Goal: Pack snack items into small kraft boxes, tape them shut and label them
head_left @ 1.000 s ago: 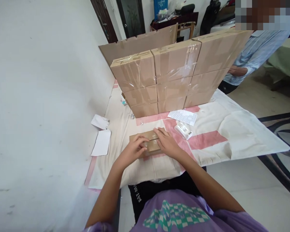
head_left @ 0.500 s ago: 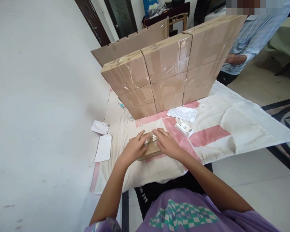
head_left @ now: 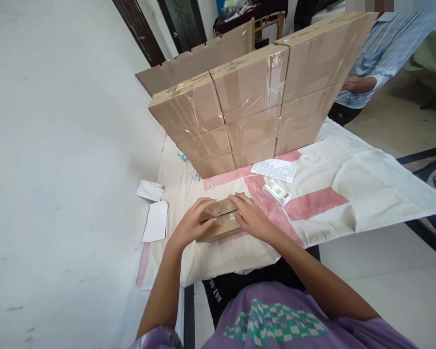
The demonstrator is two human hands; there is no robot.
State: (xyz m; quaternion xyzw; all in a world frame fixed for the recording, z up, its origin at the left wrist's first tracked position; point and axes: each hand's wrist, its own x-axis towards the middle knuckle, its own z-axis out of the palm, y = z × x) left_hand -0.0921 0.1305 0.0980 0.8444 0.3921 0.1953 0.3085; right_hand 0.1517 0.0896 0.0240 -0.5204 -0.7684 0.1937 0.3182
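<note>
A small flat cardboard box (head_left: 221,219) lies on the white and pink cloth (head_left: 334,189) in front of me, with shiny clear tape along its top seam. My left hand (head_left: 191,224) rests on the box's left end, fingers curled over its top. My right hand (head_left: 252,217) lies flat on the right end, fingers stretched across the seam. A white tape dispenser (head_left: 276,192) sits just right of my right hand. A sheet of small labels (head_left: 274,170) lies beyond it.
A wall of taped cardboard boxes (head_left: 247,106) stands stacked at the back of the cloth. Two white paper scraps (head_left: 154,220) lie on the floor at left. Another person in a blue shirt (head_left: 376,58) stands at the back right. A white wall runs along the left.
The view has shifted slightly. My left hand has slid back toward the box's left end, baring more of the taped seam; my right hand stays flat on the box.
</note>
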